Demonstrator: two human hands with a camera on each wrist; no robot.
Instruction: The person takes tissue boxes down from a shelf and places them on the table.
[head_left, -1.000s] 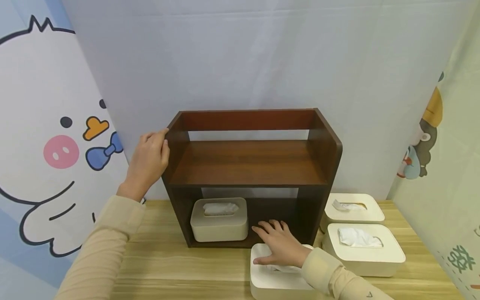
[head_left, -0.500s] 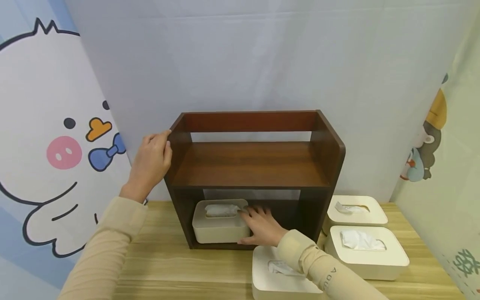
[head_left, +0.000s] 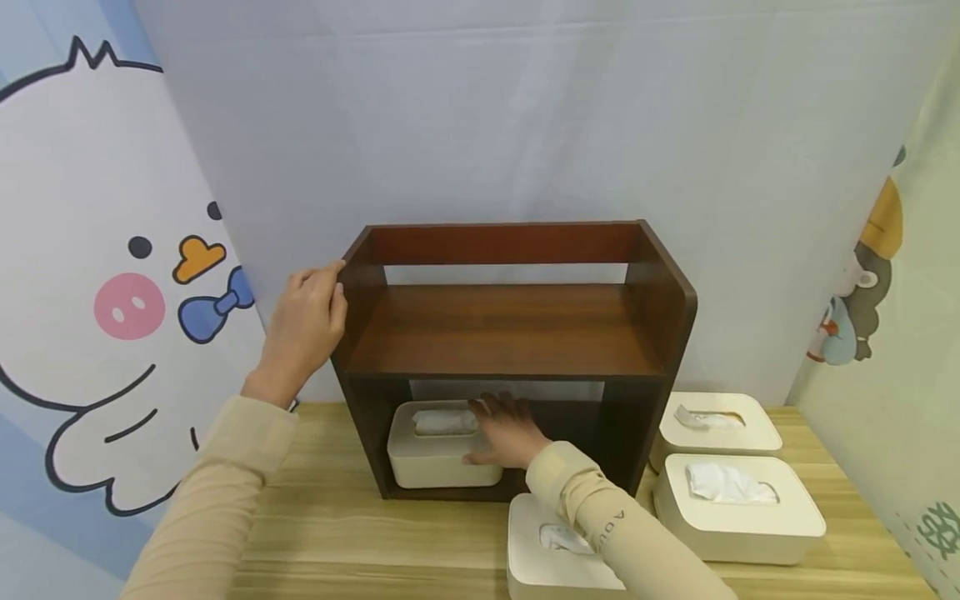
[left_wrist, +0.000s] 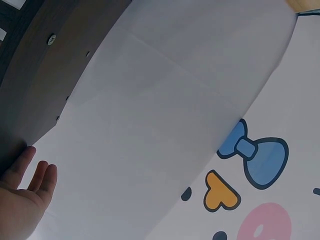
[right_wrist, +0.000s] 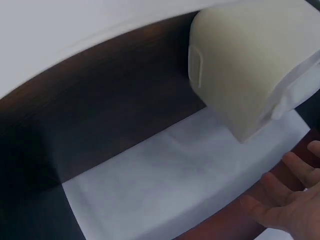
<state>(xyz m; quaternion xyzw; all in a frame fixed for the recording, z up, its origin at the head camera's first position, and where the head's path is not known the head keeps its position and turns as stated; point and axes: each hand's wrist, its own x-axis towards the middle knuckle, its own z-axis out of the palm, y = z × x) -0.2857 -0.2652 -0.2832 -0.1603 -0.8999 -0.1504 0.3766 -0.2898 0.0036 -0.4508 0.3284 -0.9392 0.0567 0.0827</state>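
A brown two-tier shelf point(head_left: 510, 329) stands on the table. My left hand point(head_left: 303, 325) rests against its upper left side panel. In the left wrist view one finger touches the dark panel point(left_wrist: 65, 65), while two others stand away from it. A cream tissue box point(head_left: 442, 462), white tissue showing in its slot, sits at the left of the lower compartment. Fingers spread, my right hand point(head_left: 506, 433) reaches over that box's right end. In the right wrist view the fingers of my right hand point(right_wrist: 295, 200) look apart from the tissue box point(right_wrist: 240, 65); contact cannot be made out.
Another tissue box point(head_left: 558, 554) stands in front of the shelf, partly behind my right sleeve. Two more, a rear box point(head_left: 720, 417) and a nearer box point(head_left: 750, 529), stand right of the shelf. A pale cloth wall point(head_left: 510, 117) hangs behind.
My right hand has moved left and forward, from over the front tissue box into the lower compartment by the box there. My left hand has stayed on the shelf's side panel.
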